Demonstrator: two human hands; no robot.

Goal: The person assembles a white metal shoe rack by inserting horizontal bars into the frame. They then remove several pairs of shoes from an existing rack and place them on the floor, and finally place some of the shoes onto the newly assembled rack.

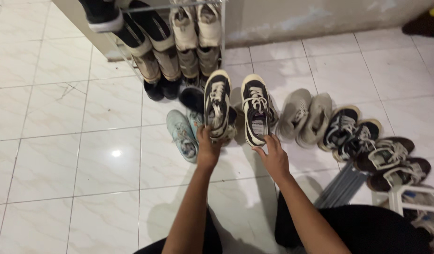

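My left hand (208, 146) grips the heel of a black sneaker with cream sole and white laces (217, 106), holding it up with its toe pointing away from me. My right hand (274, 157) holds the heel of the matching black sneaker (255, 109), also lifted and toe-forward. The two shoes hang side by side just in front of a metal shoe rack (222, 35). Below the left shoe a pale blue sneaker (181, 134) lies on the white tiled floor (85, 155).
The rack holds several pairs: black shoes (146, 33), tan boots (167, 61) and beige sneakers (196, 26). To the right on the floor lie grey sneakers (304, 115), black-and-white sneakers (349, 129) and brown shoes (391, 160). Grey rods (341, 188) and a white frame (410, 200) sit near my right knee.
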